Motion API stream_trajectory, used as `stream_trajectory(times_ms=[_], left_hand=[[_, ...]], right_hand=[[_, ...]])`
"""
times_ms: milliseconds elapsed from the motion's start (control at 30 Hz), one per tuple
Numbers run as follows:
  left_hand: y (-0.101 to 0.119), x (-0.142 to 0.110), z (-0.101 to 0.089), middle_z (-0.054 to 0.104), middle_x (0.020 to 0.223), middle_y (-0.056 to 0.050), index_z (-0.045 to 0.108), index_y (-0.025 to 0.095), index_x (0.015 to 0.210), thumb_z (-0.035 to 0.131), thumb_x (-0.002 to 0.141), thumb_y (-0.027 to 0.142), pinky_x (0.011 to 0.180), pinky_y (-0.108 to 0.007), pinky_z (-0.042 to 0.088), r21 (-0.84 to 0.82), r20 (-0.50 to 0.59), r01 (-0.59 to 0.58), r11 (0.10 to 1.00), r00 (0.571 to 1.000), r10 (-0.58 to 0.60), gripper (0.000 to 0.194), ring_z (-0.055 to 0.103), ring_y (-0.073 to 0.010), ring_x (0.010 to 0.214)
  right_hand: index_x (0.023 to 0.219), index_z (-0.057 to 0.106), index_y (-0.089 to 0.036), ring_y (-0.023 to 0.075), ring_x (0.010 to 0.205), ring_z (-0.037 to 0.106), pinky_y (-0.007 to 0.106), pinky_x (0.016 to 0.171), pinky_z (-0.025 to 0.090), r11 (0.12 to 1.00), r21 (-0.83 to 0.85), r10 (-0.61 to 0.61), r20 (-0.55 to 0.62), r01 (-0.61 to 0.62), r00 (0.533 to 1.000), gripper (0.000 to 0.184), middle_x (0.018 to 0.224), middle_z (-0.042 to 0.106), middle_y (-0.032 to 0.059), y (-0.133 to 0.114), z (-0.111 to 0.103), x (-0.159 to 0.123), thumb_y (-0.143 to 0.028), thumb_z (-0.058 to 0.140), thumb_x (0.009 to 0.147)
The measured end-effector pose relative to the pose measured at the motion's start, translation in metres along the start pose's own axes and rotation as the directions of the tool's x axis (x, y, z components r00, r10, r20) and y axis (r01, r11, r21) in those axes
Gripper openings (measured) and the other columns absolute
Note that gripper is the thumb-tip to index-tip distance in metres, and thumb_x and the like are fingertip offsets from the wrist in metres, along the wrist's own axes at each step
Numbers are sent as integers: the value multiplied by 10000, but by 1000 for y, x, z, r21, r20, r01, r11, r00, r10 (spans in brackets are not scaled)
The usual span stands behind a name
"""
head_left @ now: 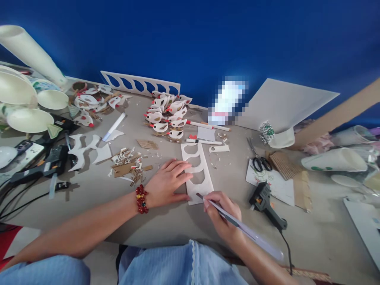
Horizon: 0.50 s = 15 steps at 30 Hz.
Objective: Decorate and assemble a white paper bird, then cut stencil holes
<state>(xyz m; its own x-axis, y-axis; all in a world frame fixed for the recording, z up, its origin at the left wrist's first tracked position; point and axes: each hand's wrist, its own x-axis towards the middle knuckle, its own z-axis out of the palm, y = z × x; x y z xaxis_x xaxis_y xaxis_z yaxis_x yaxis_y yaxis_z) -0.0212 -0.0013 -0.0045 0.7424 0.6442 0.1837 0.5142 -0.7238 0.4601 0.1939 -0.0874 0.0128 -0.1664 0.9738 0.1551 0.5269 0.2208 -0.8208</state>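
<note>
A white foam board strip with several bird-shaped cut-outs lies in front of me on the grey table. My left hand rests flat on the strip's left edge, fingers spread. In my right hand is a craft knife, its blade tip touching the uncut lower end of the strip. Beyond the strip stand several small white birds with red beaks and drawn wings. White and brown scraps are heaped left of my left hand.
At right lie a glue gun with its cord, black scissors and cardboard. Another glue gun, curved foam offcuts and paper cups are at left. Markers lie behind the strip. A blue wall bounds the back.
</note>
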Motion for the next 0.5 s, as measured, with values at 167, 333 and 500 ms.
stream_trajectory(times_ms=[167,333,500], left_hand=[[-1,1,-1,500,1343,-143,570,181,1189,564,792,616,1101,-492,280,-22,10,10,1000,1000,-9,589,410,-305,1276],[-3,2,0,505,1340,-138,577,184,1175,496,810,657,1106,-491,264,-63,14,24,998,1000,-23,603,408,-305,1275],[-4,3,0,502,1347,-133,588,182,1159,517,819,624,1103,-494,263,-78,28,37,996,999,-35,563,395,-308,1282]], right_hand=[[832,548,-243,129,514,575,241,528,454,997,-38,-62,-29,61,998,109,619,602,-34,-1,5,3,-137,527,813],[782,536,-263,193,568,631,306,543,493,987,-75,-144,-26,142,989,144,596,615,-13,4,5,-3,-121,521,761],[807,530,-265,176,535,613,302,552,510,986,7,-167,17,167,986,184,575,600,-29,6,4,-1,-97,507,736]])
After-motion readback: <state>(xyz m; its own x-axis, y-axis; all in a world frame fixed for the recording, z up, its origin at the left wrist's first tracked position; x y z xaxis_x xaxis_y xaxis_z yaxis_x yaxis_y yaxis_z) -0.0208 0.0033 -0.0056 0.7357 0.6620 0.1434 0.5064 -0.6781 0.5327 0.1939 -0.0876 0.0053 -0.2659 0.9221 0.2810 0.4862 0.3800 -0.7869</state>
